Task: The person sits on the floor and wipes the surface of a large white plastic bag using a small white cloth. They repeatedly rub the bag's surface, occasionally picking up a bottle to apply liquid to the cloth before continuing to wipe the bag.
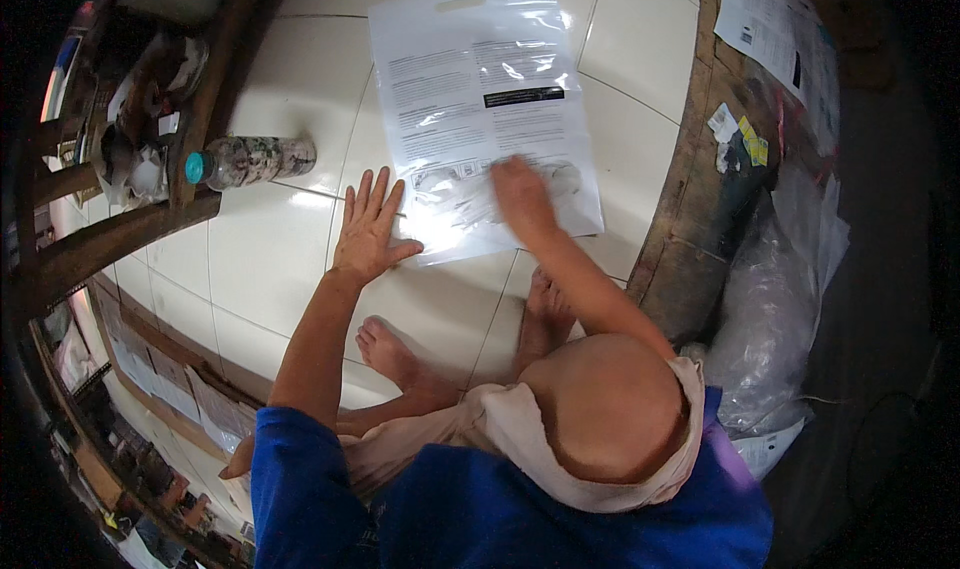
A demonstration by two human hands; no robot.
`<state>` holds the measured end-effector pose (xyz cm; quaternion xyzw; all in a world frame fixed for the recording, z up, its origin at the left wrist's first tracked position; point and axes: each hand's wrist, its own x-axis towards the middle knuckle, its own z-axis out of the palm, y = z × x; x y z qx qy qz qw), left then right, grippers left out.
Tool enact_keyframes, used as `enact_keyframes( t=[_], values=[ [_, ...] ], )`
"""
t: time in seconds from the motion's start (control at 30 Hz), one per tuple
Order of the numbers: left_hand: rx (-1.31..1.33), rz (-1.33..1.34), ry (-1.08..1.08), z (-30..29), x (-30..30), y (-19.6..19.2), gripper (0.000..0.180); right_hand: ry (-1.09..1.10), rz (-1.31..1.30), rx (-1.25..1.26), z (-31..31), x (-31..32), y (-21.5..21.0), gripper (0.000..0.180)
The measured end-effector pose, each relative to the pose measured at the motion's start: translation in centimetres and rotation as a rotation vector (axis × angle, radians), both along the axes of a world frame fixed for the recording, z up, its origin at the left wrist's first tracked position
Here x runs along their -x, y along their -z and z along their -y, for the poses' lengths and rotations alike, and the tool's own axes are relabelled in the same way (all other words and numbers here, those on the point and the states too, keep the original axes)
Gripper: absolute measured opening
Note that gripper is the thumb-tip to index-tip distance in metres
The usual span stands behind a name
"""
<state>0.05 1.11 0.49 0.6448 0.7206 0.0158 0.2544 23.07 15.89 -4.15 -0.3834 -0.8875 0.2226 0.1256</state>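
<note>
A white plastic bag (pixel 480 69) with a punched handle hole and printed text lies flat on the tiled floor in front of me. My left hand (pixel 368 234) rests palm down at its lower left edge, fingers spread, the thumb by the bag. My right hand (pixel 522 199) is closed and slightly blurred over the lower part of the bag, knuckles up. A crumpled, greyish, see-through patch (pixel 465 197) shows around it; whether it lies in or on the bag I cannot tell. What the right fingers hold, if anything, is hidden.
A clear bottle (pixel 262 161) with a teal cap lies on its side at the left, near a wooden shelf (pixel 130 231) full of goods. Along the right runs a brown board (pixel 665 219) with plastic-wrapped bundles (pixel 768 319) beyond it. My bare feet (pixel 400 354) are close to the bag.
</note>
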Motion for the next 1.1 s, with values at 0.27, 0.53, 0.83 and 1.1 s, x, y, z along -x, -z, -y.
enact_keyframes(
  t=[0.27,0.53,0.83,1.1],
  values=[
    [0.018,-0.014,0.007,0.2,0.0,-0.3,0.105,-0.159,-0.144,0.194,3.3,3.0,-1.9,0.016],
    [0.062,-0.072,-0.022,1.2,0.8,-0.5,0.106,0.291,-0.082,0.139,-3.5,-4.7,-1.7,0.008],
    [0.079,-0.073,0.009,0.1,-0.1,-0.6,0.107,-0.143,-0.081,0.146,2.4,4.3,-1.2,0.02],
    [0.066,-0.116,0.009,0.5,-0.1,-0.7,0.106,0.245,-0.044,0.134,-4.5,-3.2,-1.8,0.018]
  ],
)
